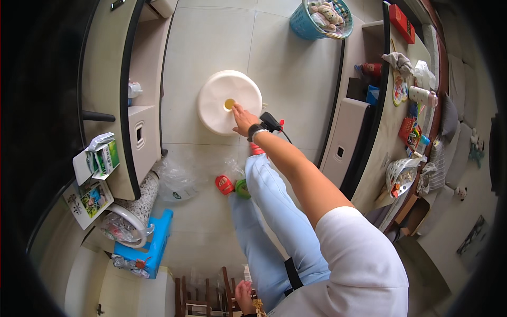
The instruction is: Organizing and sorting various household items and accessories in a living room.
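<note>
A round white plastic stool point(216, 91) stands on the tiled floor, with a hole in the middle of its top through which something yellowish shows. My right hand point(243, 118) reaches over it, fingertips at the edge of the hole, the thumb apart from the fingers. Whether the fingers grip the rim cannot be told. A black watch or band is on that wrist, and a black device with a cord point(270, 122) lies beside it. My left hand point(244, 293) hangs low by my thigh, fingers partly curled, nothing visible in it.
Cabinets flank the floor left point(146, 150) and right point(342, 142). A blue basket point(303, 21) holds plush toys. A clear plastic bag point(178, 184), a blue stool point(160, 237), a patterned bin point(146, 198), a green round object point(242, 188) and wooden chairs point(194, 303) surround my feet in red sandals point(224, 184).
</note>
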